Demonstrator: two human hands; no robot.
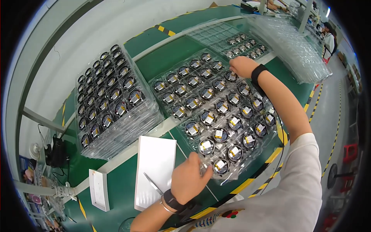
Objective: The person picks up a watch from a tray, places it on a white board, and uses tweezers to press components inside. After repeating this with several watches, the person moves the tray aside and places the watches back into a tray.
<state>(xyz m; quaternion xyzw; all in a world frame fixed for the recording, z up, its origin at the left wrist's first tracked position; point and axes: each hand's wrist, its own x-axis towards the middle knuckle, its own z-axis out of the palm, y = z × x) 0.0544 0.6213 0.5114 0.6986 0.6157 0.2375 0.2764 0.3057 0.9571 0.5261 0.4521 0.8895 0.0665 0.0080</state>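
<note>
In front of me lies a clear plastic tray point(228, 178) with rows of round black parts, each bearing a silver-white and yellow piece in its middle. At its near left edge is my left hand point(188, 178), thumb and forefinger closed on the plastic rim. My right hand point(245, 66) reaches to the far edge, its fingers curled over the rim beside a round part point(231, 75); the fingertips are partly hidden. Metal tweezers point(153, 183) lie on a flat white box point(157, 152), close to my left wrist.
Left stands a tall stack of clear trays point(127, 133), its top one filled with round parts. Beyond my tray is a partly filled tray point(212, 34); empty trays point(290, 46) are piled at far right. A small open white box point(99, 190) sits near the metal frame point(29, 189).
</note>
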